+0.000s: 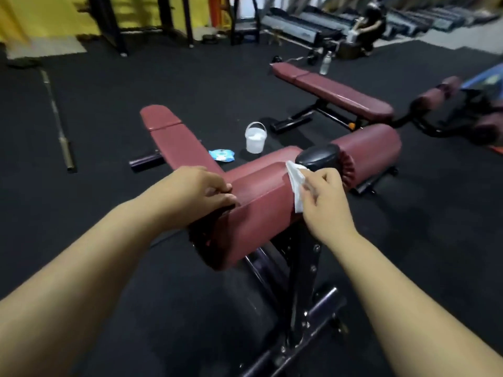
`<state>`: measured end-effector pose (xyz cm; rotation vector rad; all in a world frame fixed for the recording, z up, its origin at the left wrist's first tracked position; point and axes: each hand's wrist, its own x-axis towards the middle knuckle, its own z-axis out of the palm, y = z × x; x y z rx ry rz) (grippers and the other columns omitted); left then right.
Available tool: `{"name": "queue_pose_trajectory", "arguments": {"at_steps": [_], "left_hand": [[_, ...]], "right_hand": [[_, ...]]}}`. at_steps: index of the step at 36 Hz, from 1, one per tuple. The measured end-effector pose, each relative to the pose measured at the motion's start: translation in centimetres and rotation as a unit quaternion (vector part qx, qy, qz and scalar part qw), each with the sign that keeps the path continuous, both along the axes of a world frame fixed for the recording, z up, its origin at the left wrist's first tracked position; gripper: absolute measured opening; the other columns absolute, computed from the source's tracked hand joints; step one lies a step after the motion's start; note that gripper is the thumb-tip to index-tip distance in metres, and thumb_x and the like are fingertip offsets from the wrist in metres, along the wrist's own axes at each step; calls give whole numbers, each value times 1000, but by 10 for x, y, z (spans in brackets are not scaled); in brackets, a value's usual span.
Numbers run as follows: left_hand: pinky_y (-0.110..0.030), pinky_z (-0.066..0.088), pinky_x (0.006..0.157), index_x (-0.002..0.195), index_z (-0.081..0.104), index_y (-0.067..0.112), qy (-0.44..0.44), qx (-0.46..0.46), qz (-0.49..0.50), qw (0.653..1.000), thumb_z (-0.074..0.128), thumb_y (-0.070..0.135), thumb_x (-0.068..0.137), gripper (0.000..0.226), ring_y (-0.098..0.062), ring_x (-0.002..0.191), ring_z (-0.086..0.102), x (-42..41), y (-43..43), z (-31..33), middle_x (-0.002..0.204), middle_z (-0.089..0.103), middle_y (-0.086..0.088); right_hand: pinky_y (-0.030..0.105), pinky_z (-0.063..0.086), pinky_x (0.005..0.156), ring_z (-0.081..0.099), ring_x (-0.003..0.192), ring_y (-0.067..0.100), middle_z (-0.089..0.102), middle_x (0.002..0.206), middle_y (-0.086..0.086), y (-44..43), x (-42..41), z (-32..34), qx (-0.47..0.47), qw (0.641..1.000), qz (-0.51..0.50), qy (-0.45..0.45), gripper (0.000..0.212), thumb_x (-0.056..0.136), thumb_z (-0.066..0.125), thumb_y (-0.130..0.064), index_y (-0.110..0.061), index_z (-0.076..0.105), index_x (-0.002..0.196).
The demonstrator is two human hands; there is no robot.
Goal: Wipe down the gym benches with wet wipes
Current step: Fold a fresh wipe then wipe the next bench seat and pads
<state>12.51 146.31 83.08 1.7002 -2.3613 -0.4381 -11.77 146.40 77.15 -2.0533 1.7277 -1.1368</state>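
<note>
**Roller pad under the wipe, and how it could slip**

Two bare forearms reach in from the bottom edge. The left hand (201, 190) curls its fingers over the near end of a maroon vinyl cylindrical roller pad (253, 213) and grips it. The right hand (324, 202) pinches a crumpled white wet wipe (295, 183) and presses it to the pad's far part, just beside a glossy black rounded hub cap (317, 159).

The pad looks able to turn on its axle. If the left grip loosens, the stroke would likely roll the pad rather than clean it. Only part of the wipe is pinched and the rest hangs loose, so it may bunch or slide out of the fingers. It could also snag on the pleated end of the second maroon roller pad (373, 148).

Beyond the pad, a small translucent white plastic pail (255, 138) with a thin handle stands upright and lidless on the black rubber floor (109, 91). Something white sits inside; I cannot tell whether it is wipes or liquid. Stepping round the frame could knock it over. Near it lies a flat blue-and-white wipes packet (221, 155); I cannot tell whether it is open or sealed. A clear bottle (326, 62) stands by the far long maroon flat bench (334, 91).
</note>
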Motion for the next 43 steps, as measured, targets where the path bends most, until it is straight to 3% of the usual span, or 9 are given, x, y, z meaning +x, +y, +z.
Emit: {"name": "queue_pose_trajectory", "arguments": {"at_steps": [5, 9, 12, 16, 22, 28, 32, 36, 43], "left_hand": [[-33, 44, 88, 104, 68, 20, 15, -5, -65, 998, 52, 45, 90, 32, -20, 97, 55, 11, 0, -3, 98, 60, -4], [-36, 42, 93, 112, 64, 20, 16, -28, -89, 996, 48, 40, 93, 32, -26, 103, 54, 16, 1, -8, 105, 59, -10], [-34, 39, 99, 127, 58, 26, 9, -35, -105, 994, 41, 48, 93, 44, -26, 113, 51, 22, 3, -13, 117, 60, -9], [-28, 31, 108, 130, 55, 25, 76, -30, -87, 993, 52, 45, 91, 44, -15, 124, 46, 32, 12, -17, 131, 55, 3], [-26, 24, 112, 135, 50, 27, 76, -8, -89, 993, 48, 34, 94, 41, -10, 132, 38, 37, 19, -14, 141, 47, 10], [-34, 32, 108, 138, 43, 32, 16, 36, -96, 995, 48, 55, 88, 56, -17, 132, 39, 34, 16, -3, 144, 44, 4], [-33, 40, 94, 135, 45, 24, -48, 40, -113, 992, 55, 73, 69, 82, -19, 122, 47, 29, 18, 2, 135, 52, 2], [-30, 41, 73, 116, 50, 25, -82, 45, -135, 986, 64, 78, 54, 83, -17, 97, 53, 32, 11, -1, 108, 61, 6], [-26, 34, 81, 129, 49, 24, 16, 126, -150, 980, 65, 73, 58, 88, -15, 110, 49, 52, -9, -9, 131, 53, 3]], "right_hand": [[-2, 32, 76, 38, 84, 6, 37, 101, 0, 9, 19, 8, 33, 996, -77, -1, 46, 91, 43, -1, -21, 56, 130], [9, 37, 76, 41, 85, 7, 37, 103, -1, 16, 37, 13, 53, 993, -101, 1, 33, 95, 45, -12, -20, 58, 125], [14, 34, 79, 42, 86, 5, 37, 103, -3, 32, 58, 10, 42, 996, -84, -5, 29, 96, 48, -15, -16, 60, 121], [7, 35, 75, 41, 78, -5, 37, 96, -5, 67, 91, -3, -15, 1000, -10, -26, 30, 95, 53, -14, -11, 59, 123], [33, 48, 68, 48, 79, 19, 47, 96, 10, 93, 111, -21, -82, 993, 83, 6, 34, 92, 54, -18, -1, 60, 121], [6, 33, 74, 40, 78, 9, 44, 89, 10, 55, 75, -17, -86, 995, -52, 11, 29, 86, 55, 2, 1, 65, 113], [13, 31, 68, 40, 79, 12, 39, 95, 4, 26, 55, -6, -23, 986, -165, 2, 28, 94, 46, -6, -8, 63, 117], [14, 36, 68, 38, 75, 8, 36, 95, 0, 19, 60, -4, 1, 975, -221, -23, 29, 96, 42, -9, -14, 61, 117], [5, 33, 76, 40, 77, 2, 42, 90, 3, 77, 116, -10, -67, 994, -90, 17, 26, 93, 56, -16, -10, 64, 117]]}}
